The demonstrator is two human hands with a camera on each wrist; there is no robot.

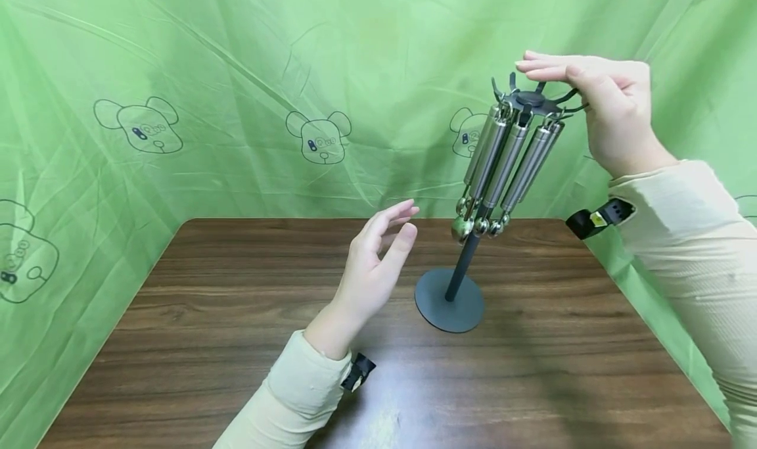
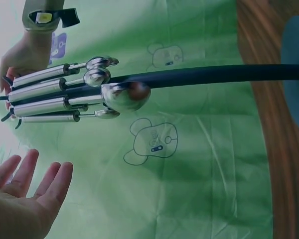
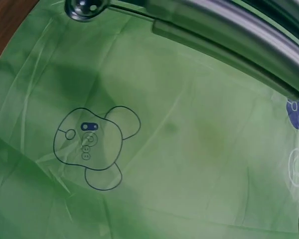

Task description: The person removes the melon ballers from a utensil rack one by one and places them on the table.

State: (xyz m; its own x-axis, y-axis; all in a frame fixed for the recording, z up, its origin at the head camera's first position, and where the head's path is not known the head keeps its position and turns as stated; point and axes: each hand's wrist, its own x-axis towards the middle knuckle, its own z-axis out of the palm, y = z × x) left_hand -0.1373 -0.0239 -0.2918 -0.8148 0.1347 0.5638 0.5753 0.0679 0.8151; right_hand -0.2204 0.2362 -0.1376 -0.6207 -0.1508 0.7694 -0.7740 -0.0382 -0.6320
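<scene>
A dark utensil stand [image 1: 440, 307] with a round base, a thin pole and a ring of hooks [image 1: 530, 100] stands on the table. Several shiny metal utensils [image 1: 533, 166] hang from it by their handles; in the left wrist view one ends in a large rounded bowl [image 2: 120, 99]. My right hand [image 1: 615, 100] reaches over the hooks from the right, fingers extended, its thumb close to one hook. Whether it touches the hook is hard to tell. Left of the stand, my left hand [image 1: 374, 265] is raised with loosely spread fingers, holding nothing and apart from the utensils.
The brown wood-grain table [image 1: 225, 330] lies under the hands. Behind and around it hangs a green curtain [image 1: 236, 54] printed with bear faces. Each wrist carries a black strap-on device, such as the right wrist's camera [image 1: 600, 219].
</scene>
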